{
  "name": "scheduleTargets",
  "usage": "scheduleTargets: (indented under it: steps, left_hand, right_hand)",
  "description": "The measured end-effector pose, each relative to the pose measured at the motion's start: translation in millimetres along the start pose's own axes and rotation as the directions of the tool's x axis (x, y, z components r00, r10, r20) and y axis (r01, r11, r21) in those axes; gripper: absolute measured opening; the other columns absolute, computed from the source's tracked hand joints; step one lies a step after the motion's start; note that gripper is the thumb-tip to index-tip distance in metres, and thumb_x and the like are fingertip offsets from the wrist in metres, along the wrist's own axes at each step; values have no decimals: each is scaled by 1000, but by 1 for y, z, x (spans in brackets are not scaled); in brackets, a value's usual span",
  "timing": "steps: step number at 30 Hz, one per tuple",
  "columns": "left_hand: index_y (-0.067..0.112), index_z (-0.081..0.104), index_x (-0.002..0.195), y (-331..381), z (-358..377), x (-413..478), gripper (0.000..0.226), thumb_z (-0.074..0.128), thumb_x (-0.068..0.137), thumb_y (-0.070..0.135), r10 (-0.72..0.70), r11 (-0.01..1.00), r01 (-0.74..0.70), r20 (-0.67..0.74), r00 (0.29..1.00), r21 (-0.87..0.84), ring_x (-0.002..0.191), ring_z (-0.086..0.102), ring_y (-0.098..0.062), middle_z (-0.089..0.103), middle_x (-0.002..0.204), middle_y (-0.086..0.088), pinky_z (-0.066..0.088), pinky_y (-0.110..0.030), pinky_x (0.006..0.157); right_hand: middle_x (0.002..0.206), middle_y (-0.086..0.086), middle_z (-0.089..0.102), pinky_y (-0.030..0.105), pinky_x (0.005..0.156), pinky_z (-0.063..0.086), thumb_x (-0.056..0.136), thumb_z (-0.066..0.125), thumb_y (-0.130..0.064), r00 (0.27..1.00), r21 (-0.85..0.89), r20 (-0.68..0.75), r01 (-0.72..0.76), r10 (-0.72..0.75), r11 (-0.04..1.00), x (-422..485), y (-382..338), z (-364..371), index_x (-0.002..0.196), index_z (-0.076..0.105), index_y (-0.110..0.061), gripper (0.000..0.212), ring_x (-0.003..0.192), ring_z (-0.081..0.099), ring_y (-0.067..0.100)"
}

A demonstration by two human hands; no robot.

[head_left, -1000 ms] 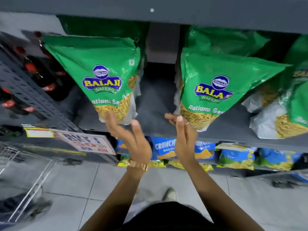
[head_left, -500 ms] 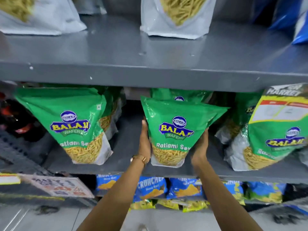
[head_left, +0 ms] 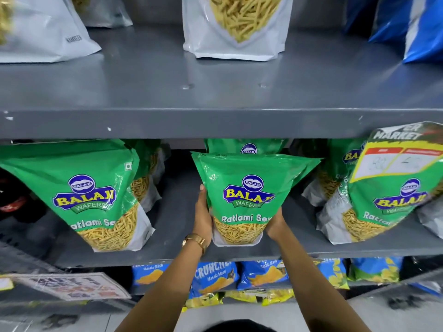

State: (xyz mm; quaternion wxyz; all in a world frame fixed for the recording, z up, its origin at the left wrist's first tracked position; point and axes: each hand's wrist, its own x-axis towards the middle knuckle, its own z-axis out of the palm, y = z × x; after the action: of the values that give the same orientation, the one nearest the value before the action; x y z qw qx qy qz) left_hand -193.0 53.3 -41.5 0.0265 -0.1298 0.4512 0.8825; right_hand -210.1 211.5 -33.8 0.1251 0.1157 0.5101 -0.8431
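A green Balaji Ratlami Sev bag (head_left: 249,188) stands upright in the middle of the grey middle shelf (head_left: 172,238), near its front edge. My left hand (head_left: 202,216), with a gold watch at the wrist, holds the bag's lower left side, thumb pointing up along the edge. The bag's lower right corner sits in my right hand (head_left: 275,224), whose fingers are hidden behind the bag. Another bag of the same kind (head_left: 249,147) stands directly behind it.
More of the same green bags stand to the left (head_left: 84,195) and right (head_left: 393,207), the right one partly behind a hanging price tag (head_left: 393,161). White snack bags (head_left: 237,27) sit on the upper shelf (head_left: 215,97). Blue Crunchex packets (head_left: 215,276) fill the shelf below.
One second ago both hands were open in front of the shelf edge. They have since taken hold of the middle green bag by its sides, and my view has tilted upward.
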Motion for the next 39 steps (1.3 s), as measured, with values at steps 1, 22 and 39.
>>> scheduleTargets:
  steps: [1, 22, 39]
  left_hand:
    - [32, 81, 73, 0, 0, 1, 64, 26, 102, 47, -4, 1000, 4, -5, 1000, -6, 68, 76, -12, 80, 76, 5, 59, -23, 55]
    - [25, 26, 148, -23, 24, -71, 51, 29, 98, 38, 585, 794, -445, -322, 744, 414, 143, 27, -2, 25, 160, 0, 30, -10, 112]
    - [13, 32, 147, -140, 208, -114, 49, 31, 102, 32, 595, 635, -519, 67, 801, 572, 143, 27, 2, 30, 158, -4, 21, -14, 118]
  right_hand:
    - [68, -5, 78, 27, 56, 61, 102, 22, -38, 1000, 36, -9, -12, 13, 999, -1, 0, 1, 88, 64, -17, 49, 62, 74, 12]
    - [149, -13, 30, 1, 103, 28, 102, 27, -38, 889, -143, -182, 400, -421, 906, -39, -6, -11, 148, 30, -12, 54, 132, 32, -9]
    - [61, 11, 71, 38, 59, 53, 95, 34, -49, 702, -305, -318, 560, -637, 770, -135, -107, -204, 62, 69, -11, 62, 59, 61, 31]
